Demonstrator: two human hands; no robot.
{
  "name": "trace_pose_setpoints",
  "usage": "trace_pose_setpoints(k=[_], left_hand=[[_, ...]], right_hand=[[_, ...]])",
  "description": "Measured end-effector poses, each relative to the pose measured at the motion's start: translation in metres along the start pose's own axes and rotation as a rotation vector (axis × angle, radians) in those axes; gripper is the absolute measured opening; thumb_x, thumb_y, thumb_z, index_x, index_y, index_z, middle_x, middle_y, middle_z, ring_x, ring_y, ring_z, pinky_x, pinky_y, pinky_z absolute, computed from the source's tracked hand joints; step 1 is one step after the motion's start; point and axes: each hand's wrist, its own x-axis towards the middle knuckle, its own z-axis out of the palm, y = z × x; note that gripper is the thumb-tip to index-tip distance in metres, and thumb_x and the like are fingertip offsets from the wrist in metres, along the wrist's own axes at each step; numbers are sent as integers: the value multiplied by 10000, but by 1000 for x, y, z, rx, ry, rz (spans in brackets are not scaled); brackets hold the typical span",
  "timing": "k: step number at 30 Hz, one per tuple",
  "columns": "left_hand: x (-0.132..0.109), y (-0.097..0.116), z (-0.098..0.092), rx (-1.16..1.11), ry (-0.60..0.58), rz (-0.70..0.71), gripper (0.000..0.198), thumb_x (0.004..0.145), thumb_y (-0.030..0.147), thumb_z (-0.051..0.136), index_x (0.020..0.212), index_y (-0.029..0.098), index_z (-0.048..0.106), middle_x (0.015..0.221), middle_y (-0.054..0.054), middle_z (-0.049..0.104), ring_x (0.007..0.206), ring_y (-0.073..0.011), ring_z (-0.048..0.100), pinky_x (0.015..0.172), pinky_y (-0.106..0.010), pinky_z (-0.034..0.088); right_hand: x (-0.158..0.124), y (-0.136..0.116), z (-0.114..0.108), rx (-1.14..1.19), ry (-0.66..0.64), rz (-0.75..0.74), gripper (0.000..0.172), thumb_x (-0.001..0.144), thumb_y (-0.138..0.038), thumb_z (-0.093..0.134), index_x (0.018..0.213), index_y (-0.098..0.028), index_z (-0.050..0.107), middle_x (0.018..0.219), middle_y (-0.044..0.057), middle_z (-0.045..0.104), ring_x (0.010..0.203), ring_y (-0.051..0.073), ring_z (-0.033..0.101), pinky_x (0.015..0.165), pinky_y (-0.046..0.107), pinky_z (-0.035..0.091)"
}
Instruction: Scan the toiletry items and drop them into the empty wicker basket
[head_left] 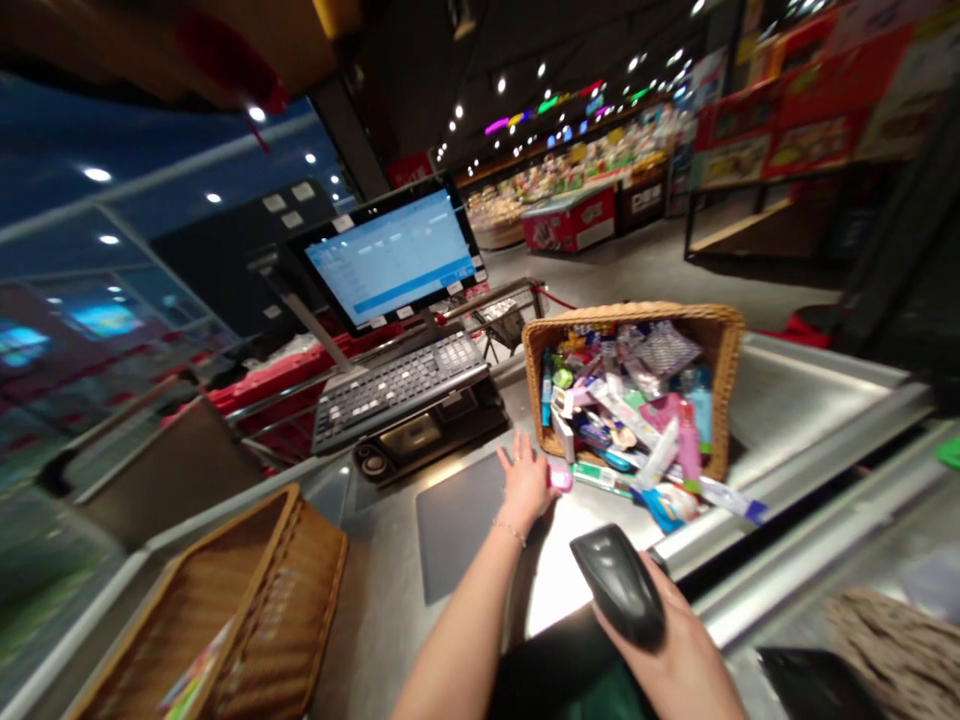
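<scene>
My left hand (525, 480) reaches forward over the metal counter, fingers spread, its right side beside a small pink item (559, 477). In my right hand (675, 630) is a black handheld scanner (619, 585), its head pointing up and left. A wicker basket (724, 390) lies tipped toward me beyond my hands, full of small packaged goods. Several packs spill from its front edge, among them a green-and-white pack (602, 478) and a blue pack (670, 505). Left of my left hand is a dark grey mat (457, 525).
A monitor (394, 260) and a keyboard (401, 385) stand beyond the counter's left part. Another wicker basket (311, 590) is at the lower left with a few colourful packs inside. Metal rails (810, 480) run along the right. A brown cloth (892, 645) lies at the lower right.
</scene>
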Motion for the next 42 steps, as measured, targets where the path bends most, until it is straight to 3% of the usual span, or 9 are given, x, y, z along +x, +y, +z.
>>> trace_pose_setpoints(k=[2,5,8,11,14,21,28,34,42], left_hand=[[-12,2,-10,-31,-21,14,531,743,338,707,1241,193,590,1589,-213,198,1492,-371,48,1119,-700,80],[-38,6,-35,-102,-113,154,845,639,295,787,1394,398,424,1615,-100,193,1495,-333,93,1132,-646,182],[-66,16,-60,-141,-231,478,923,587,351,831,1413,362,421,1623,-148,117,1487,-393,41,1127,-678,108],[-87,28,-75,-23,-174,623,776,632,269,792,1349,327,500,1608,-166,173,1481,-406,73,1101,-726,52],[-94,31,-83,39,-112,657,639,701,253,733,1304,306,530,1594,-167,218,1485,-380,87,1099,-730,78],[-84,15,-97,88,-52,605,711,651,174,764,1303,327,524,1619,-140,146,1491,-371,32,1086,-746,51],[-60,6,-79,99,-195,608,865,556,267,858,1333,375,491,1619,-132,150,1485,-393,45,1069,-767,55],[-5,-28,-35,200,-174,196,978,532,238,862,1404,265,421,1589,-217,196,1484,-396,73,1079,-759,64],[16,-40,1,172,-125,143,492,619,339,798,1073,199,668,1522,-211,353,1469,-399,164,1071,-759,136]], right_hand=[[8,-1,-4,-27,-66,12,438,742,-371,608,1122,-165,672,1102,124,727,1044,286,694,884,390,567],[19,-6,-11,-43,-124,-9,349,716,-307,563,1001,-174,714,1040,101,735,988,253,708,884,355,559],[25,-14,-11,-62,-194,-16,353,675,-223,549,978,-168,721,1012,100,738,951,238,714,855,328,562],[28,-25,-6,-91,-241,-18,410,672,-171,550,1051,-143,704,1037,127,730,970,249,707,873,337,550],[27,-32,-4,-107,-284,-48,426,671,-124,539,1060,-171,706,1109,115,717,1043,231,685,934,319,519],[14,-16,0,-173,-283,16,338,691,-181,563,979,-142,735,1187,146,696,1175,301,622,1039,437,455],[8,-7,9,-71,-277,21,361,775,-221,448,1015,-152,709,1079,122,727,1018,226,693,935,346,526],[1,18,15,-13,-214,54,430,795,-289,437,1142,-113,621,1136,152,689,1081,239,665,956,356,512],[-6,25,17,48,-171,161,444,724,-312,486,1093,-113,631,1054,140,720,1014,261,690,902,358,529]])
